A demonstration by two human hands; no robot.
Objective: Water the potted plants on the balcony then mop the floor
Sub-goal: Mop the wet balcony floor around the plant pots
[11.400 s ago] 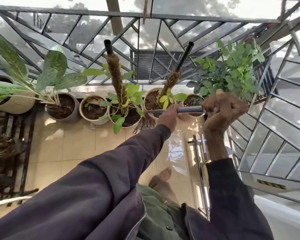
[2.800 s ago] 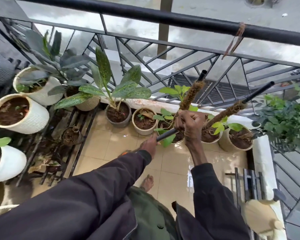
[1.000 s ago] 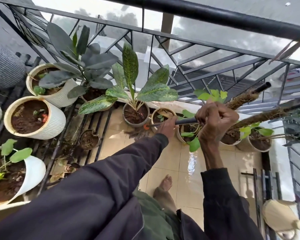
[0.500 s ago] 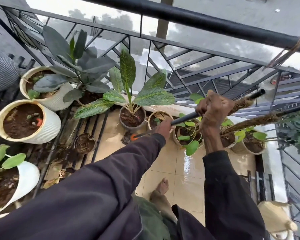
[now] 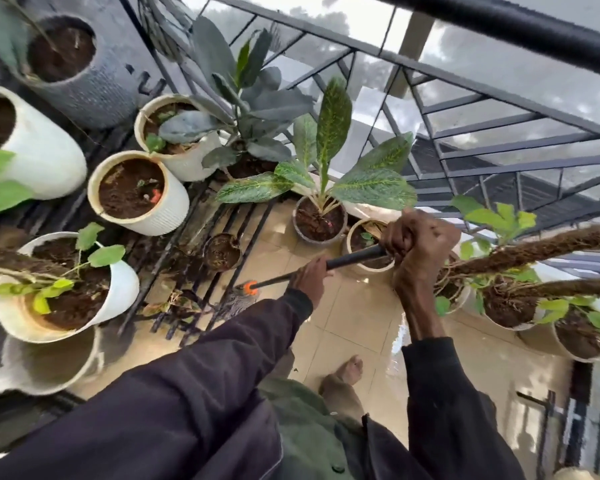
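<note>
Both hands grip a dark mop handle [image 5: 352, 258] that slants down to the left. My left hand [image 5: 309, 277] holds it low, my right hand [image 5: 418, 242] clasps its top end. An orange collar [image 5: 250, 287] joins the handle to the grey mop head [image 5: 236, 304], which rests on the wet beige tile floor [image 5: 357, 313] beside a black metal rack [image 5: 201, 271]. Potted plants ring the floor: a variegated-leaf plant [image 5: 321, 216], a small cream pot [image 5: 366, 242], and pots with moss poles [image 5: 510, 303] at the right.
White ribbed pots [image 5: 139, 192] and a grey pot [image 5: 80, 74] stand on the rack at left. The black balcony railing [image 5: 482, 95] runs behind the plants. My bare foot [image 5: 343, 379] stands on the tiles. A metal frame [image 5: 548, 427] lies on the floor at lower right.
The view has swung left and down toward the rack. The mop head has slid left along the floor to the rack's edge, and both hands have kept their grip on the handle.
</note>
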